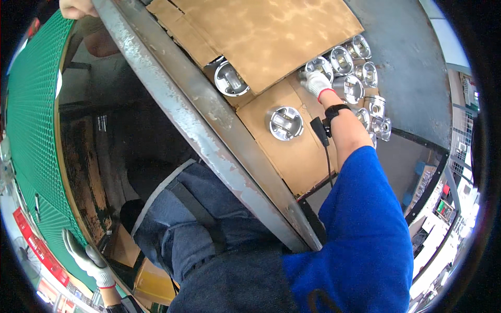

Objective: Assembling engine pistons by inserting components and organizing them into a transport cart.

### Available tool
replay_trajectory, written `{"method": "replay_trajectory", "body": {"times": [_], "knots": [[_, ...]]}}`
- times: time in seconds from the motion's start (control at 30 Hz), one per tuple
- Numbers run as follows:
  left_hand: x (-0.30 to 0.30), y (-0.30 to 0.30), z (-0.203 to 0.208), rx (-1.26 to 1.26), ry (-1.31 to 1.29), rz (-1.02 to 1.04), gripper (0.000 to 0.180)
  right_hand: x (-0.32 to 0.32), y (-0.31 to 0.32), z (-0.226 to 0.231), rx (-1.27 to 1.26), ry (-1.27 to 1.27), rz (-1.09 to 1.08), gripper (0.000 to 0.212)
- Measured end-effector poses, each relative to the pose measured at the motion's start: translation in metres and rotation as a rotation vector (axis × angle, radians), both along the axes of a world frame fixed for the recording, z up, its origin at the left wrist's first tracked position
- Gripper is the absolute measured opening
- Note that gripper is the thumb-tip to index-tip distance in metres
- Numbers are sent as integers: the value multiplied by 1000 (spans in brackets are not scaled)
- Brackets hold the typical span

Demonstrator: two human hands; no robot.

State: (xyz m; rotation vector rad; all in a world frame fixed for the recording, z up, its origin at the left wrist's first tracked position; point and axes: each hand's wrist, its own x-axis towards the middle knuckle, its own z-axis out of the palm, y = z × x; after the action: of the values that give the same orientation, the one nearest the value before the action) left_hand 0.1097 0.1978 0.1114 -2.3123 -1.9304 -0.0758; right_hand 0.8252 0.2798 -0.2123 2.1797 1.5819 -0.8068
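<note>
My right hand (316, 83), in a white knitted glove with a red cuff, reaches to the edge of a cardboard sheet. Its fingers close on the near side of a shiny metal piston (319, 65), partly hiding it. Low at the left, my gloved left hand (87, 262) rests on the green perforated mat, fingers stretched out and holding nothing. One piston (286, 124) stands alone on the lower cardboard (282, 161), hollow side up. Another piston (231, 79) sits left of the upper cardboard sheet (297, 31).
Several pistons (348, 89) crowd right of my right hand, some tipped over. A worn steel rail (182, 115) runs diagonally between my body and the cardboard. Another person's bare hand (78, 7) touches the rail's far end. A black device with a cable (320, 130) hangs beside my right wrist.
</note>
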Motion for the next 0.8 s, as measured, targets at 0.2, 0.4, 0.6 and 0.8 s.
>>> {"method": "replay_trajectory", "body": {"times": [0.2, 0.4, 0.6, 0.8], "knots": [[4, 3, -4, 3, -80, 7, 61, -33, -56, 5, 107, 197, 176, 37], [-3, 6, -4, 32, -50, 3, 58, -79, -65, 29, 90, 104, 130, 64], [15, 8, 6, 81, 79, 124, 64, -90, -76, -21, 298, 22, 303, 31], [51, 58, -9, 55, -153, -111, 63, 3, -202, 42, 161, -87, -129, 34]]}}
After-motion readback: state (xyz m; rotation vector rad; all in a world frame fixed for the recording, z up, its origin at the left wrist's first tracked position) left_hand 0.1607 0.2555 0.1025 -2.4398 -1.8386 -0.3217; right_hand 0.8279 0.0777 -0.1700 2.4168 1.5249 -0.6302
